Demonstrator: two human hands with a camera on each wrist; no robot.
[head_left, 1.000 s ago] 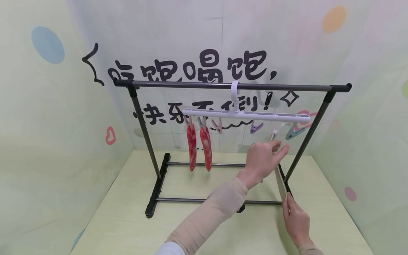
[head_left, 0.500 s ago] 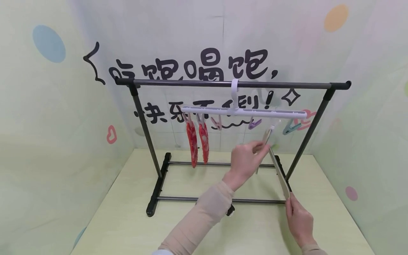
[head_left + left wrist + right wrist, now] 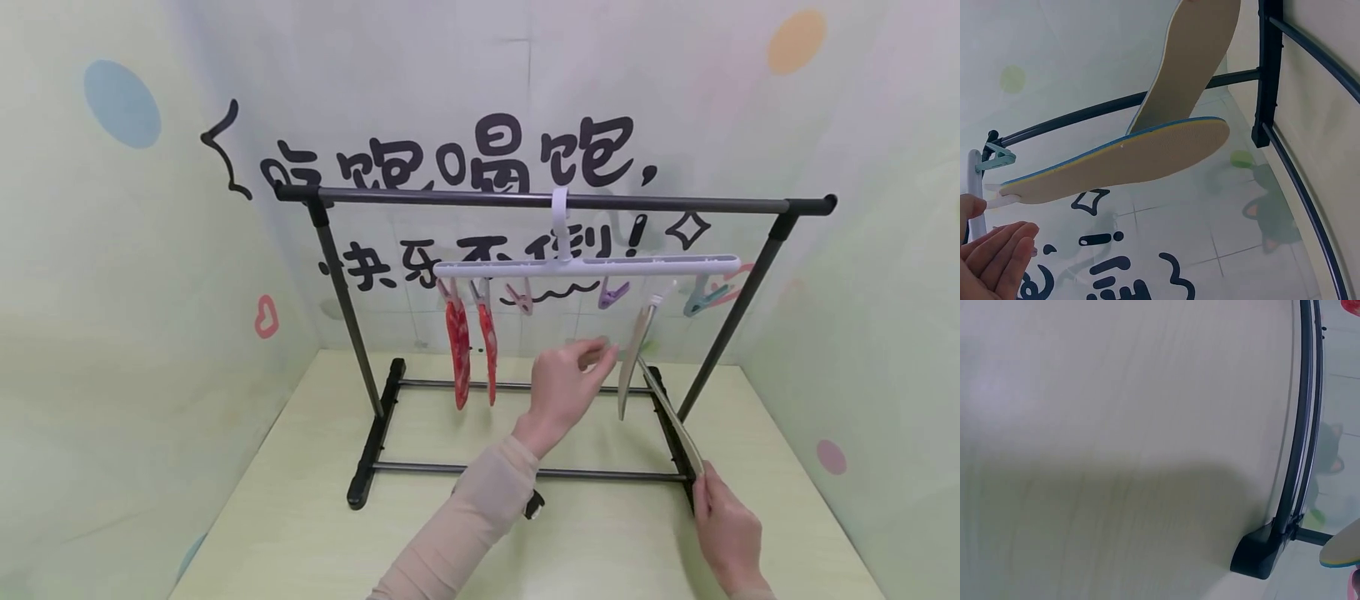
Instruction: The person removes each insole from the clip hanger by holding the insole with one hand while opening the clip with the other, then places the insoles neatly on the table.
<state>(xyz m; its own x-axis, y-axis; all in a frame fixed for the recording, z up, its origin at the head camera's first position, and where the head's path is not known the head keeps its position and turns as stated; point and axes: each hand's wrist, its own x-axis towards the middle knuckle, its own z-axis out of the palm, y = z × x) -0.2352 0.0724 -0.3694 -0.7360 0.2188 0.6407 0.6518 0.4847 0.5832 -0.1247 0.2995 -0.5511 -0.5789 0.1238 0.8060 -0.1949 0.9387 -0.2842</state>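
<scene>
A beige insole [image 3: 632, 371] hangs by one end from a white clip [image 3: 657, 298] under the hanger [image 3: 495, 268]. In the left wrist view this insole [image 3: 1122, 159] shows a blue and yellow edge. My left hand [image 3: 566, 383] is just left of it, holding nothing, its fingers loosely bent. In the left wrist view the thumb of my left hand [image 3: 1000, 259] overlaps the clip end. My right hand [image 3: 729, 525] pinches the near end of a second insole [image 3: 678, 429], which slants away toward the rack's right foot. The right wrist view catches only the tip of that insole [image 3: 1342, 547].
Two long, narrow red pieces with white mottling [image 3: 458, 354] hang from clips at the hanger's left. Pink, purple [image 3: 613, 293] and teal [image 3: 707, 296] clips hang with nothing in them. The hanger hooks over the dark rack's top bar [image 3: 450, 198]. The rack stands on a pale table [image 3: 300, 533].
My left hand has let go of the hanging insole and drawn back left and down. The insole now hangs on its own. My right hand has shifted slightly right with its insole.
</scene>
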